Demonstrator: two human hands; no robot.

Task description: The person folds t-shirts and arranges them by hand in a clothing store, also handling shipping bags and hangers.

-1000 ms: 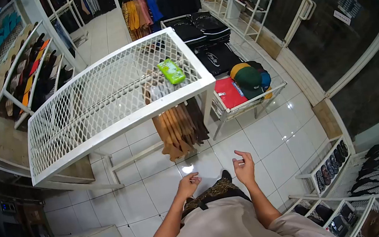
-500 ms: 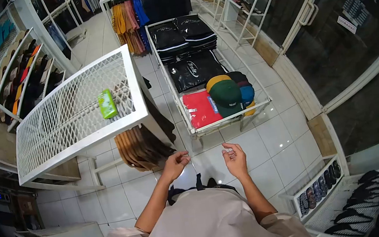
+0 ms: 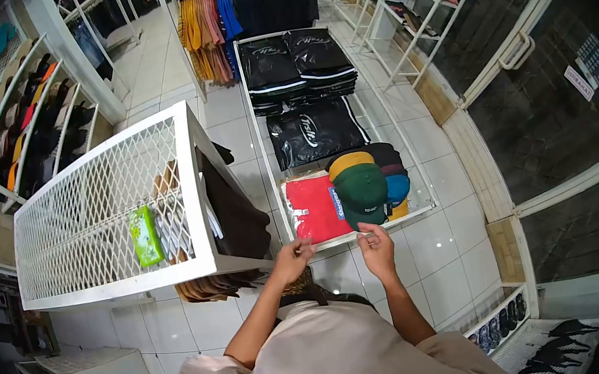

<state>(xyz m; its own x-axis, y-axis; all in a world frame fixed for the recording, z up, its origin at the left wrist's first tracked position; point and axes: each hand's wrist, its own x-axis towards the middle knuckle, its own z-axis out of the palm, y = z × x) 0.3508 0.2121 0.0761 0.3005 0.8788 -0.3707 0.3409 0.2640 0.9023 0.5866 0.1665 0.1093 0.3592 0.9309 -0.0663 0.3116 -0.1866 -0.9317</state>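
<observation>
My left hand [image 3: 292,261] is at the front edge of a white display rack [image 3: 330,244], its loosely bent fingers beside the near corner of a red folded garment in clear plastic [image 3: 312,212]. My right hand [image 3: 378,251] holds nothing, its fingers parted right at the brim of a green cap [image 3: 361,190]. That cap leads a row of nested caps in yellow, black, maroon and blue. Behind them on the same rack lies a black bagged garment [image 3: 311,133] with white lettering, and beyond it stand stacks of similar black packs [image 3: 319,54].
To the left stands a white mesh-topped stand [image 3: 84,232] with a green packet [image 3: 145,236] on it and brown clothes hanging below. Glass doors [image 3: 561,89] line the right side. Caps fill a slanted rack [image 3: 30,125] at far left; a clothes rail [image 3: 246,22] is ahead.
I have moved forward, so the display rack is nearer. Both hands have come from over the floor to the rack's front edge, the right one up to the green cap's brim.
</observation>
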